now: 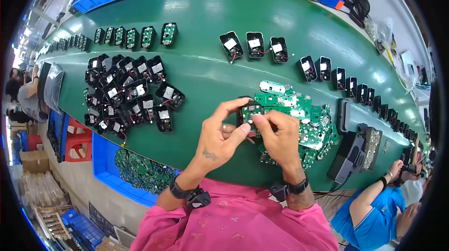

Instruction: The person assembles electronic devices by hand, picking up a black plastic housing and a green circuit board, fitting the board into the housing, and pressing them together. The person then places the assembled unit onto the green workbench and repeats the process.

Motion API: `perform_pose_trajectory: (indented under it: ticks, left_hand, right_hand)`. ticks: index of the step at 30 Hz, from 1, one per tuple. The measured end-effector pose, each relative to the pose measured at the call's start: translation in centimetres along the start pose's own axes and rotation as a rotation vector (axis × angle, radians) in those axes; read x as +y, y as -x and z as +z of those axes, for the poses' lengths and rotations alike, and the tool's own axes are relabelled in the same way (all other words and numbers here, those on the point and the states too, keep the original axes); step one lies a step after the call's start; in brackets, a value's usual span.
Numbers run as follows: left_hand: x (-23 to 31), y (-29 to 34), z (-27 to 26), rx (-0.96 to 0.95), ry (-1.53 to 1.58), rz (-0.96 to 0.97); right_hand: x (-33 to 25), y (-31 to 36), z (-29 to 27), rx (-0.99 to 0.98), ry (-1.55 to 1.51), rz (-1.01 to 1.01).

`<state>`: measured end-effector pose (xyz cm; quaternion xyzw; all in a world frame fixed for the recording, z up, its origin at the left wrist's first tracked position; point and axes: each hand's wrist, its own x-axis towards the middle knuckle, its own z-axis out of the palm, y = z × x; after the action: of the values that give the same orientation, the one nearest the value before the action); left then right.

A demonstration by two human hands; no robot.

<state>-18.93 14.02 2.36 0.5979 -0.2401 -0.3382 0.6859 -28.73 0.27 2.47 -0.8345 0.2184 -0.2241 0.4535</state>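
Above the green belt (201, 12), a black housing (246, 112) with its green board is pinched between the left hand (220, 136) and right hand (280, 136), both closed on it, apparently for steadiness. Loose boards (311, 120) are piled just beside, housings (126, 94) heaped leftward.

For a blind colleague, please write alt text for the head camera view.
Two bare hands, left hand and right hand, together hold a small black housing with a green circuit board over a green table. A pile of green circuit boards lies right of them, a heap of black housings left, more housings in rows behind.
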Motion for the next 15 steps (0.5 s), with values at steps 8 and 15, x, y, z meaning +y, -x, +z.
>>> perform_pose_trajectory:
  ticks: [8, 15]
  left_hand:
    - [-0.4, -0.1, 0.8, 0.072, 0.057, -0.079]
    - [-0.4, -0.6, 0.5, 0.094, 0.114, -0.152]
  right_hand:
    - [-0.6, 0.3, 1.4, 0.021, -0.194, 0.067]
    - [0.4, 0.0, 1.6, -0.085, -0.069, -0.034]
